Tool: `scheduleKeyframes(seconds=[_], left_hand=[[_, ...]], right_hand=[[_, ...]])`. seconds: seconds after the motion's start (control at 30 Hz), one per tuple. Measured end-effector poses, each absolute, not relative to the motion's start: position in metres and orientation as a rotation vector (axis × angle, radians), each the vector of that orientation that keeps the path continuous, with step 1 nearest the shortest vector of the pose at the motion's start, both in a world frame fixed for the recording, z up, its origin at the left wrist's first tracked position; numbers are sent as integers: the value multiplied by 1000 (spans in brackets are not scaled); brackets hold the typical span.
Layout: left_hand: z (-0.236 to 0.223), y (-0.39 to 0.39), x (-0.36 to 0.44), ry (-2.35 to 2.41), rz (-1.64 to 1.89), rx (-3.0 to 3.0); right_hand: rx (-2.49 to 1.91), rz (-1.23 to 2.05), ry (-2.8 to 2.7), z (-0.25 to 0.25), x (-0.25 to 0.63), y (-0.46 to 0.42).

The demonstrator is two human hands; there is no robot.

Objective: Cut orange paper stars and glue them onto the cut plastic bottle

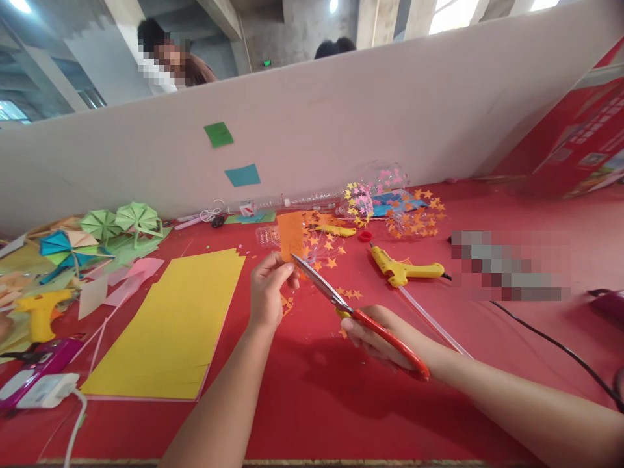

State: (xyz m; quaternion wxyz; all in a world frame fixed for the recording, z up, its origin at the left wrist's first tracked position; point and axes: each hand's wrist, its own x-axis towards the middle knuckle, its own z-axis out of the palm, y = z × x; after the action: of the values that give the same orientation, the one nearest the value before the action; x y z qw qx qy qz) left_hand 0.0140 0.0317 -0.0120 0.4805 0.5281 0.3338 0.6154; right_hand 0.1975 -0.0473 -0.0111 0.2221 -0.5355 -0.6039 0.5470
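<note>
Pinching a piece of orange paper point(291, 233) upright by its lower end, the left hand point(266, 296) was near the centre of the frame, its fingers closed on the paper. The right hand point(377, 333) lay to the lower right of it, fingers wrapped around the red handles of a pair of scissors point(336, 299). The scissors pointed up and to the left, blades close together, with their tip at the lower part of the orange paper; whether they were cutting into it could not be told.

Both hands were above a red table point(302, 416). Orange star cut-outs point(332, 263) lay beyond the scissors, around a yellow cutter point(341, 231) and a small red ring point(365, 236). Just right of the ring was a yellow glue gun point(408, 272), near a clear stick point(431, 320) that slanted toward the right forearm. Clear plastic pieces dotted with pink, yellow and orange stars point(358, 200) sat near the foot of a white partition point(312, 130), which bore a green square point(219, 134) and a blue square point(242, 175).

Left of the left hand lay a stack of yellow sheets point(168, 325) with a pink edge showing beneath. Folded green paper umbrellas point(136, 216), loose coloured paper and another glue gun, also yellow point(41, 313), filled the left side. A red box point(580, 146) stood at upper right, and a person point(199, 69) was visible beyond the partition at upper left.
</note>
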Motion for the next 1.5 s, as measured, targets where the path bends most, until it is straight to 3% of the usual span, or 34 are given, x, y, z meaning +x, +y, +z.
scheduleKeyframes(seconds=[1.5], left_hand=[[-7,39,5,795,1438,1215]], right_hand=[[-1406,1440,-1900,-8,205,-41]])
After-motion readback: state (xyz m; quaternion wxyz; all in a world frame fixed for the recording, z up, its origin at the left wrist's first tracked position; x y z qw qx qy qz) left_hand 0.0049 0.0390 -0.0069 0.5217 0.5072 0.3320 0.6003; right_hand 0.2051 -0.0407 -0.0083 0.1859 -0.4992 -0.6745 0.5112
